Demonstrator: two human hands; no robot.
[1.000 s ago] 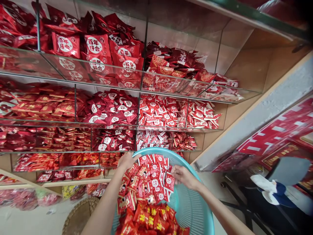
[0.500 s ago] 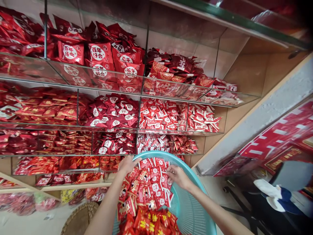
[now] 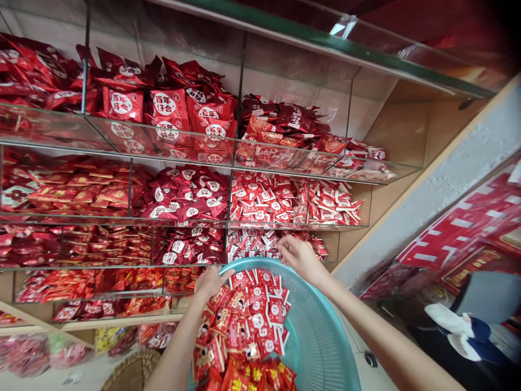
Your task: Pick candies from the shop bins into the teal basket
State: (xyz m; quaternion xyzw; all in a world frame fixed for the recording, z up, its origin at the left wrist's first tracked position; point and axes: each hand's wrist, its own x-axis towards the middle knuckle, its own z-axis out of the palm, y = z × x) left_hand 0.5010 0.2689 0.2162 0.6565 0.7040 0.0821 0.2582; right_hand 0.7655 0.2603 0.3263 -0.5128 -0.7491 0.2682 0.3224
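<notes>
Half a second earlier, the right hand (image 3: 300,259) was held beside the red-and-white packets (image 3: 258,307) inside the teal plastic basket (image 3: 334,339); now it had been raised over the far rim, before the glass shelving (image 3: 345,52). Its fingers were loosely curled; whether anything was pinched could not be told. Contact with the packets, left lying overlapped in the basket, was judged to have been broken off. The rim was gripped by the left hand (image 3: 211,282) as before, while the shelving was seen lower.
</notes>
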